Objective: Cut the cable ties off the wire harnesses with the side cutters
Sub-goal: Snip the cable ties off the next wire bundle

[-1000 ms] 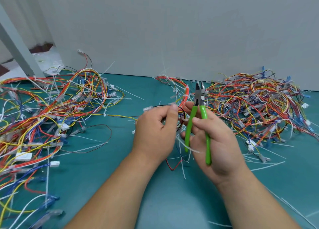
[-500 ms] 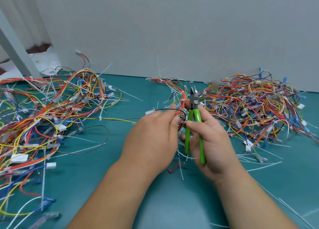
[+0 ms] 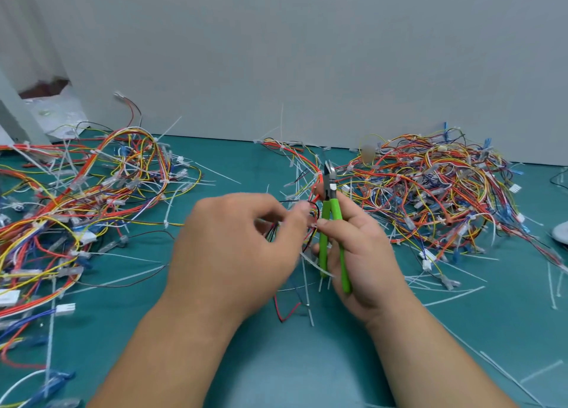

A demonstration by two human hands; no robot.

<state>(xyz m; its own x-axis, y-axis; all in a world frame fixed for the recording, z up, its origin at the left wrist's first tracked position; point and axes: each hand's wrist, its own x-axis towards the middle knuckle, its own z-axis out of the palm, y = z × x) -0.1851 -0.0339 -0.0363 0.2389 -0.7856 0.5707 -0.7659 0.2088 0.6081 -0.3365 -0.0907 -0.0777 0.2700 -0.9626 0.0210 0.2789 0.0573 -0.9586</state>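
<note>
My right hand (image 3: 365, 253) grips the green-handled side cutters (image 3: 332, 220), whose jaws point up and away from me. With its thumb and forefinger the same hand pinches a white cable tie (image 3: 315, 224). My left hand (image 3: 236, 250) is blurred; its curled fingers hold a small black-and-red wire harness (image 3: 309, 210) between the two hands, just left of the cutter handles. A cut white tie (image 3: 316, 264) sticks out below the hands.
A big tangle of harnesses (image 3: 430, 192) lies on the green mat at the right, another pile (image 3: 76, 198) at the left. Loose cut ties (image 3: 445, 297) litter the mat (image 3: 292, 377). A grey wall stands behind. A white object (image 3: 561, 232) shows at the right edge.
Both hands have shifted slightly left and toward me with the cutters. My left fingers have spread and moved along the small harness; that hand is now blurred.
</note>
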